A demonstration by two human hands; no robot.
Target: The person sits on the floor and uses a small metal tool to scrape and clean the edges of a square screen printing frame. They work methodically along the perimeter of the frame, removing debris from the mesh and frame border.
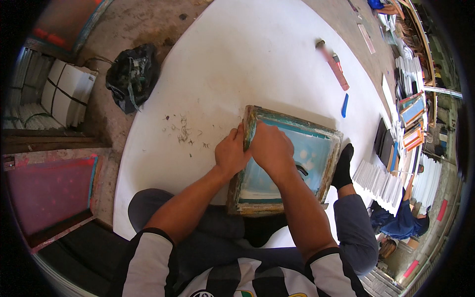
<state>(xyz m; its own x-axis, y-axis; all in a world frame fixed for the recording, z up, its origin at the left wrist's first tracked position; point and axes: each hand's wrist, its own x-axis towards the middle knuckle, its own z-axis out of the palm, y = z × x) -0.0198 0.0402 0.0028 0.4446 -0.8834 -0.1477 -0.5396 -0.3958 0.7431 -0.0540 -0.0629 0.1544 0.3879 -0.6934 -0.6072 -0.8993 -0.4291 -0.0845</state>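
A screen-printing frame (330,171) with worn wooden bars and light-blue mesh leans tilted across my lap. My left hand (231,152) is closed round its left bar from outside. Close beside it, my right hand (271,146) is curled into a fist over the inner upper-left corner of the frame; whatever its fingers hold is hidden. A dark curved shape (302,170) shows on the mesh by my right forearm, and I cannot tell whether it is a mark or an object. Several dark shavings (184,132) lie scattered on the white sheet left of my hands.
I sit on a large white sheet (222,59). A reddish strip-like tool (338,72) and a blue strip (345,105) lie ahead right. A black plastic bag (131,76) stands at left, above another frame (52,193). Stacked panels and a person (403,220) are at right.
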